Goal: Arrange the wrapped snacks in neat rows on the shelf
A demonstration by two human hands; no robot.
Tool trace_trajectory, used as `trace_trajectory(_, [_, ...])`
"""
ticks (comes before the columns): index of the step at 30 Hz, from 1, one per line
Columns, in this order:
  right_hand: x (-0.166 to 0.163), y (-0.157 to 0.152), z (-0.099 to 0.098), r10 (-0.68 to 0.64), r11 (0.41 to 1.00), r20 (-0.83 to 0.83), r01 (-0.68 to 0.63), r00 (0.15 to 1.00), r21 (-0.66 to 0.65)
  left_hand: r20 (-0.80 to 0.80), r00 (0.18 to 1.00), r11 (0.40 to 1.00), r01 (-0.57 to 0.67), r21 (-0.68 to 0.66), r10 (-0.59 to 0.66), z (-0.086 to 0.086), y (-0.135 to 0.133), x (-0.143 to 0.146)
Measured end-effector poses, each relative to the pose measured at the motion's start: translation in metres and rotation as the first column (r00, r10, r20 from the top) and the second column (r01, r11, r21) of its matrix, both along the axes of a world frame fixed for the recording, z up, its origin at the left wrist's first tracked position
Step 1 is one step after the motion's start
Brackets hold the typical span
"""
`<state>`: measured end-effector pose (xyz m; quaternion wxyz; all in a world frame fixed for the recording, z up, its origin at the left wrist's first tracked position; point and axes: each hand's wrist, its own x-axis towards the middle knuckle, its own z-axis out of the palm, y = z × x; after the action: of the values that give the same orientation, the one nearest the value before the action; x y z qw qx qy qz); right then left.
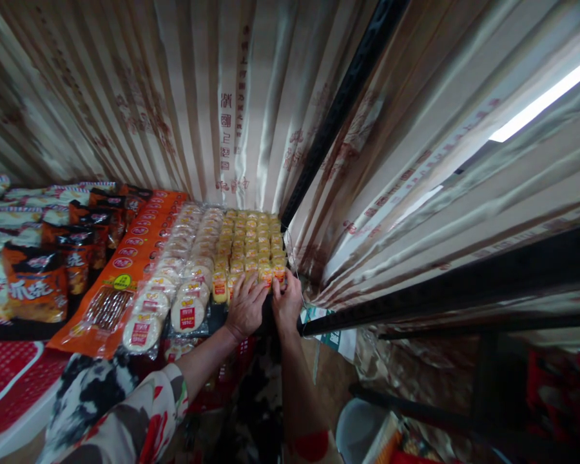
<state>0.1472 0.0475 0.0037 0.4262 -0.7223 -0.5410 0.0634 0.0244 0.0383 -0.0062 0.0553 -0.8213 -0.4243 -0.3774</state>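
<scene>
Beyond the fingers: pleated curtain (198, 96), loads of it

Long orange package (136, 248) lies off left of the fingers, with round white crackers (189, 309) in between. Left hand (246, 307) and right hand (287, 304) both have bent fingers touching the front yellow packets (251, 241); honestly can't tell if either's gripping one.

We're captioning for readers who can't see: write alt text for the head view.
A person's left grip and right grip, both bare-handed, touch the front of tight rows of small yellow wrapped snacks. To the left lie clear-wrapped round white crackers, orange packaging and bagged snacks, with pleated, printed curtains behind.
</scene>
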Motion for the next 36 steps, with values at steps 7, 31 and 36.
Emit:
trace_trajectory(7, [0.003, -0.001, -0.005, 0.029, 1.0, -0.054, -0.029, 0.998, 0.0, -0.018, 1.0, 0.999, 0.015, 0.031, -0.014, 0.001, -0.001, 0.0])
trace_trajectory(31, [-0.005, -0.01, -0.015, 0.048, 0.999, -0.091, -0.046, 0.995, 0.025, -0.368, 0.93, 0.999, -0.001, -0.032, -0.011, -0.006, 0.01, 0.015])
trace_trajectory(36, [0.003, 0.021, -0.004, 0.116, 0.993, -0.274, -0.11, 0.955, 0.038, -0.357, 0.933, 0.999, 0.017, -0.044, -0.032, -0.007, 0.009, 0.014])
